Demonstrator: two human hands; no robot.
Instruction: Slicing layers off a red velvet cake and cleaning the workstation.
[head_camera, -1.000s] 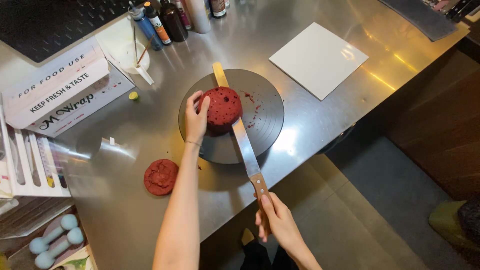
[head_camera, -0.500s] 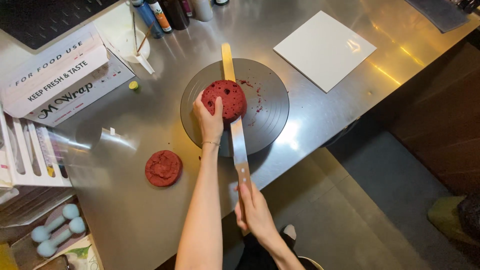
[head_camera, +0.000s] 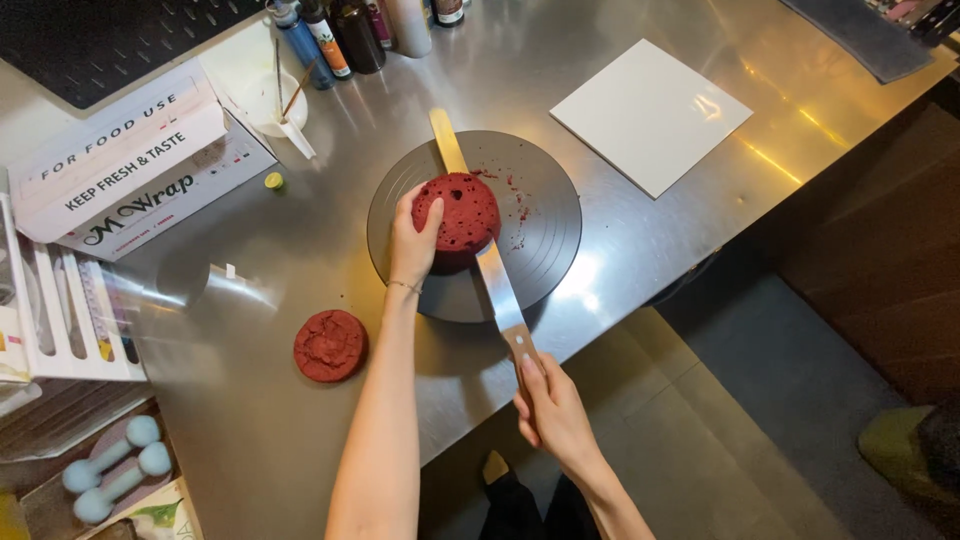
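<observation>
Here the steel table (head_camera: 300, 440) carries a dark round turntable (head_camera: 545, 220) with a red cake (head_camera: 462, 215) near its middle. The left hand (head_camera: 412, 240) cups the cake's left side. The right hand (head_camera: 545, 405) grips the wooden handle of a long knife (head_camera: 497, 285), whose blade passes through the cake.

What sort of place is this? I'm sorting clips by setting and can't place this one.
Probably a small baking or cake-decorating workspace. A red cake sits on a dark turntable on a stainless steel worktop, with a long knife cutting through it; a box of food wrap and small bottles stand nearby.
</observation>
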